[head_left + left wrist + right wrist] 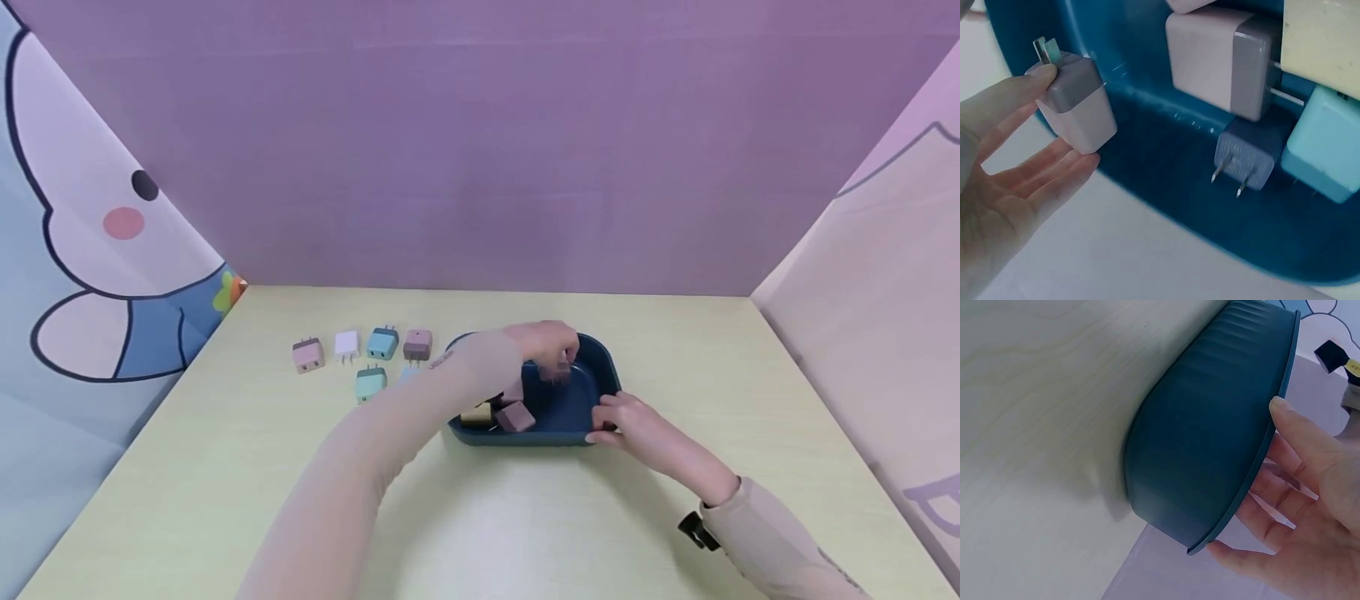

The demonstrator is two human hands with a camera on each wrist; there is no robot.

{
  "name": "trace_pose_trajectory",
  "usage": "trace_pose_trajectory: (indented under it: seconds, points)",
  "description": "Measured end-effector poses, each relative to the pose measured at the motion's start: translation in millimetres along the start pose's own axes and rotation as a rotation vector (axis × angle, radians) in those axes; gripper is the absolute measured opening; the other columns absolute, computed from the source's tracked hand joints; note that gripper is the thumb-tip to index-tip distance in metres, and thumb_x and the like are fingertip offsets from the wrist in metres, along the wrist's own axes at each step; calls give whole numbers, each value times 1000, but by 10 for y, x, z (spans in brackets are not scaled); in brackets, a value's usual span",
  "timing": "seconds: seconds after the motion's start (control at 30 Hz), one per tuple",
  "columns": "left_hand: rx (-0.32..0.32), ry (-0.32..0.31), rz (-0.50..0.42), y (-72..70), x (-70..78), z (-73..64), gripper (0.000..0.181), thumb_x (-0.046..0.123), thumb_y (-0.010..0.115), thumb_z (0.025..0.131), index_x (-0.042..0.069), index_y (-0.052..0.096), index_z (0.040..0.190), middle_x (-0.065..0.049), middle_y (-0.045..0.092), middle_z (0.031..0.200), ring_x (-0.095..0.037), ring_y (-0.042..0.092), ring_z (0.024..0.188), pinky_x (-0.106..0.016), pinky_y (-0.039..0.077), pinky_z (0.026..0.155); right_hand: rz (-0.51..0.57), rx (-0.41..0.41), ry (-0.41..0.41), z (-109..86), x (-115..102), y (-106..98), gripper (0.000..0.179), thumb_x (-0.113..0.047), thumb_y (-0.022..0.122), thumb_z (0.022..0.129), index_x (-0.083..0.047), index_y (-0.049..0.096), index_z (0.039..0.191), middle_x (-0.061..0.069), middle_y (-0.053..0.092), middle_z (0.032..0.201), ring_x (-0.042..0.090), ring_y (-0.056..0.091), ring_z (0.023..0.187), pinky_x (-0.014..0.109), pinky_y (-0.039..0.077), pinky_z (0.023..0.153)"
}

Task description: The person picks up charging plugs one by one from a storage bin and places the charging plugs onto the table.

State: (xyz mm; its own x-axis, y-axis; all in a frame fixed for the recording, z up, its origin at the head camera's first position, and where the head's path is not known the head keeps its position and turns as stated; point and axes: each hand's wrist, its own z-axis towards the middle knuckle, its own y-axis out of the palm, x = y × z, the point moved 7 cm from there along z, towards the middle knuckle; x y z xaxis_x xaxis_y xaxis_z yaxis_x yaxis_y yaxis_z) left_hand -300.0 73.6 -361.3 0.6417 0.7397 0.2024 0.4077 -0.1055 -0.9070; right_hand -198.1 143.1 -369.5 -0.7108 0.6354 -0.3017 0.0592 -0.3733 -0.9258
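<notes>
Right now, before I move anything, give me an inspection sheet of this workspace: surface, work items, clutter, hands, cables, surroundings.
Surface: pale wood-grain table.
Work items: dark blue bin with several plugs inside, including a turquoise one; at least six loose plugs left of it, one partly hidden by the left sleeve.
Clutter: nothing seen.
Hands: left hand pinches a pink-and-grey plug at the bin; right hand holds the bin's rim at its right end.
Cables: nothing seen.
Surroundings: purple backdrop behind, cartoon-printed panel at left, pale panel at right.
</notes>
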Motion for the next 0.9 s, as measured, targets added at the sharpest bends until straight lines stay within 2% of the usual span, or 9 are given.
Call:
trace_pose_trajectory:
  seconds: [0.13, 0.33, 0.47, 0.73, 0.9]
  points:
    - [-4, 8, 7, -69, -46, -97, 33, 8, 62, 81, 11, 57, 114, 0, 55, 114, -9, 52, 95, -22, 45, 80, 1, -6, 7, 3, -2, 2, 18, -15, 69, 74, -15, 53, 65, -12, 38, 64, 5, 33, 60, 20, 32, 55]
    - [15, 2, -42, -164, -131, -252, 37, 5, 63, 79, 10, 56, 115, 0, 53, 115, -10, 50, 98, -24, 44, 84, -1, -3, 5, 8, 4, 8, 18, -15, 69, 74, -15, 54, 65, -11, 39, 64, 6, 34, 60, 20, 32, 54]
    - [35, 6, -36, -216, -170, -346, 37, 3, 64, 78, 10, 57, 114, -1, 52, 118, -12, 49, 103, -25, 42, 86, -3, 4, 5, 12, 14, 13, 18, -15, 70, 73, -15, 54, 65, -12, 38, 64, 5, 34, 60, 19, 32, 54]
    - [58, 17, -80, -230, -264, -517, 38, 1, 62, 79, 10, 57, 116, -2, 54, 117, -13, 51, 103, -24, 45, 80, 10, -28, 33, 17, 25, 31, 18, -16, 69, 75, -16, 53, 65, -12, 38, 64, 5, 35, 60, 19, 33, 54]
    - [77, 36, -70, -233, -336, -631, 37, 2, 61, 79, 9, 57, 115, -3, 55, 117, -14, 50, 106, -25, 44, 83, 11, -27, 28, 17, 16, 27, 19, -16, 69, 75, -16, 53, 64, -12, 38, 64, 5, 34, 60, 19, 33, 54]
